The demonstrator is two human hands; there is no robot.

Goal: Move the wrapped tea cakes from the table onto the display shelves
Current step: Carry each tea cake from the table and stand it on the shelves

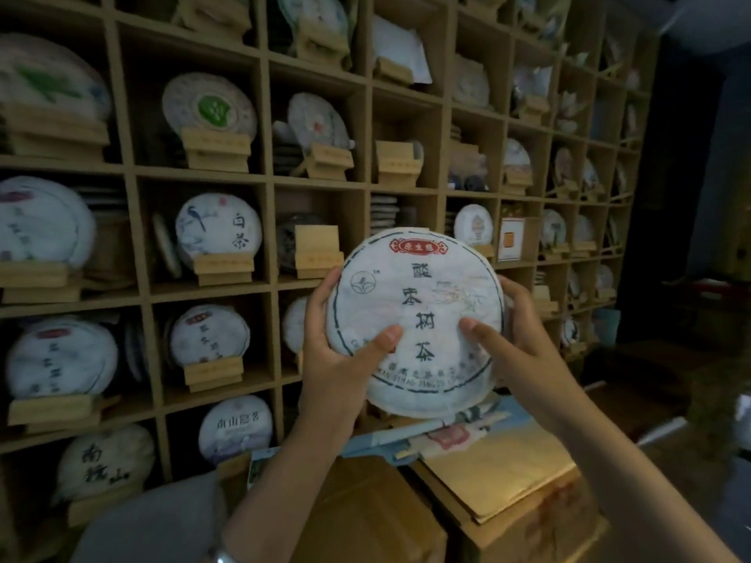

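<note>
Head view shows your two hands holding up a round, flat tea cake in white paper wrapping [414, 319], its face printed with a red label at the top, dark Chinese characters down the middle and a dashed ring near the rim. Your left hand [345, 347] grips the cake's left edge, thumb pressed on the front face and the fingers [325, 290] curled round behind the rim. Your right hand [516, 339] grips the right edge the same way, thumb lying across the lower front and fingers wrapped behind. You hold the cake upright in the air, facing you, in front of the light wooden display shelves [268, 180] and not resting on any of them.

Those shelves form a grid of square compartments filling the wall. Many compartments hold other white-wrapped round tea cakes propped on small pale wooden stands; one with a blue bird print [217, 229] sits to the left of your cake, and one with a green mark [209, 105] stands in the row above it. Just behind your cake's upper left edge, a bare wooden stand [317, 251] sits in its compartment.

Below your forearms lie brown cardboard boxes [365, 514] and a flat gold-coloured sheet [500, 469], with blue printed packaging [406, 436] beyond them. Whether a worktop lies beneath you cannot tell.
</note>
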